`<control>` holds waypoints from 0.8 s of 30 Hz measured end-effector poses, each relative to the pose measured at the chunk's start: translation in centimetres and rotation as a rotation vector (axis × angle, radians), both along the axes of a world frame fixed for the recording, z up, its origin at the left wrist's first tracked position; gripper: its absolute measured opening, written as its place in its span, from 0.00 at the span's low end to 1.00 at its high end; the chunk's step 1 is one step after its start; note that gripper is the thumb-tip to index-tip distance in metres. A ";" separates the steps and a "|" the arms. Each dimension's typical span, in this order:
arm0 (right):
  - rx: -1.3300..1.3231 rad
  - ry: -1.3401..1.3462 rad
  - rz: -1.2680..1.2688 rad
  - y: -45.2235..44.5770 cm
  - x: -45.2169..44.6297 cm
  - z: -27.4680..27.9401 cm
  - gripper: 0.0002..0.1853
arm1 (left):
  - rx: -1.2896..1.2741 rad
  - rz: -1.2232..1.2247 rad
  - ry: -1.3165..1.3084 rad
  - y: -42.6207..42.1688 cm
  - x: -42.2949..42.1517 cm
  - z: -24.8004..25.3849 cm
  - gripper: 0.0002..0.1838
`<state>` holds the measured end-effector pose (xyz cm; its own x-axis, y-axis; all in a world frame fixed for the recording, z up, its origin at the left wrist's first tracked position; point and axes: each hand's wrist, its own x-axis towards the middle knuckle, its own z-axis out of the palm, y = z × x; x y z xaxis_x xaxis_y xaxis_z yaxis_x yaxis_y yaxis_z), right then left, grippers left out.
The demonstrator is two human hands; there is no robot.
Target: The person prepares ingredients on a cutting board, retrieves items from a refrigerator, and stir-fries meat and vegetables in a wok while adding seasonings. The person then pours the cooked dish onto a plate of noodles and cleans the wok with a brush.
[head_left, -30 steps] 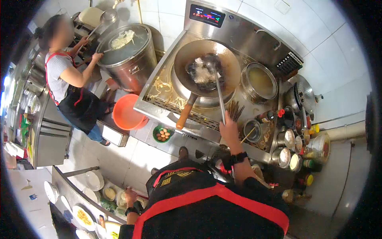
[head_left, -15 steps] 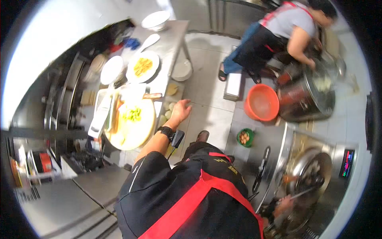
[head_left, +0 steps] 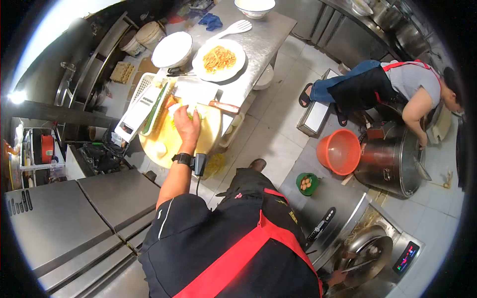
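My left hand (head_left: 187, 124) is over the round cutting board (head_left: 211, 130), its fingers curled down into the chopped green vegetable (head_left: 175, 119), which they partly hide. A cleaver with a wooden handle (head_left: 224, 107) lies at the board's far edge. Beside the board are a white grater (head_left: 144, 107) and a narrow basket holding a long green vegetable (head_left: 157, 107). At the lower right, my right hand (head_left: 338, 277) grips a long-handled metal cooking utensil (head_left: 358, 266). Its far end reaches into the wok (head_left: 382, 256), where dark and pale pieces lie.
A plate of orange-red food strips (head_left: 218, 60), a white bowl (head_left: 172, 49) and a slotted spoon (head_left: 233, 30) are on the steel table. A co-worker (head_left: 382, 89) leans over a large pot (head_left: 385, 166). A red basin (head_left: 339, 151) and a green egg basket (head_left: 307, 184) stand nearby.
My left hand has moved from beside the board, where it was in the air, onto the chopped green vegetable. My view has shifted. The right hand still holds the utensil at the wok.
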<state>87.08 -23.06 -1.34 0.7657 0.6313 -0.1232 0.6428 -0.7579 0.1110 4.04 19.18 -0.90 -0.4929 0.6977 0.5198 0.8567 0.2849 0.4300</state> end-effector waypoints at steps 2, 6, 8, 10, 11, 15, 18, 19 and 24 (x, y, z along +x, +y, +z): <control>-0.079 -0.013 -0.195 2.2 -7.6 4.5 0.28 | -0.029 -0.036 0.100 -0.1 -1.5 -0.1 0.18; 0.078 0.067 -0.195 -1.0 -9.9 3.6 0.29 | -0.087 -0.180 0.287 1.8 -1.8 -2.2 0.26; 0.223 0.116 -0.066 -5.7 -11.8 3.5 0.30 | -0.226 -0.188 0.449 1.9 -7.0 -9.8 0.35; 0.337 0.022 0.042 -6.7 -15.9 5.3 0.30 | -0.242 -0.365 0.067 3.6 -5.1 -9.9 0.32; 0.848 0.441 -0.632 -6.4 -16.8 5.2 0.31 | -0.348 -0.371 0.250 3.4 -6.1 -11.6 0.25; 0.429 0.178 -0.512 -4.2 -16.4 9.2 0.33 | -0.336 -0.258 0.752 3.0 -8.6 -13.2 0.26; 0.331 0.267 -0.781 -1.5 -12.9 10.4 0.34 | -0.177 -0.296 0.750 2.0 -6.0 -10.3 0.27; 0.395 0.216 -0.757 -2.2 -11.1 8.2 0.34 | -0.148 -0.307 0.758 1.7 -5.2 -9.7 0.27; 0.269 0.145 -0.812 0.0 -6.6 8.5 0.32 | -0.055 -0.393 0.770 1.5 -1.6 -7.9 0.26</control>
